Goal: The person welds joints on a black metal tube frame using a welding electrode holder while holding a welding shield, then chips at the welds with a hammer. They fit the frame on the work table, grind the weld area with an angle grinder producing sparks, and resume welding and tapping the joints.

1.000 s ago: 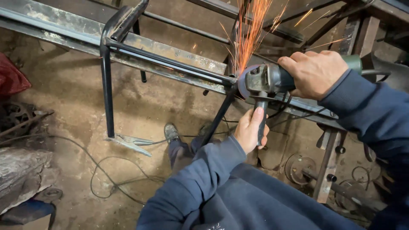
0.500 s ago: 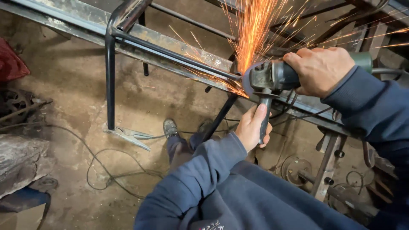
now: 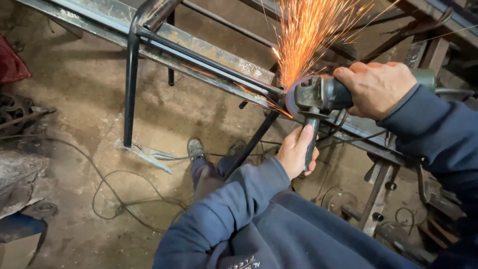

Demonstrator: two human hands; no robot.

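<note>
A dark angle grinder [image 3: 318, 94] presses its disc against a black metal tube frame [image 3: 199, 57] lying on rusty steel rails. Orange sparks [image 3: 308, 30] spray up and away from the contact point. My right hand [image 3: 376, 88] wraps over the grinder's body. My left hand [image 3: 296, 152] grips the grinder's black side handle, which points down. Both arms wear dark blue sleeves. My shoes [image 3: 195, 148] show on the floor below the frame.
A black cable [image 3: 107, 182] loops over the dirt floor. A welding clamp [image 3: 149, 154] sits at the foot of the frame's upright leg. Rusty scrap [image 3: 15, 112] lies at left, a red object [image 3: 10, 65] above it. Steel stands and metal parts [image 3: 378, 199] crowd the right.
The view has drifted so the frame and grinder sit slightly lower and right. The spark spray has grown taller. Both hands keep their hold on the grinder.
</note>
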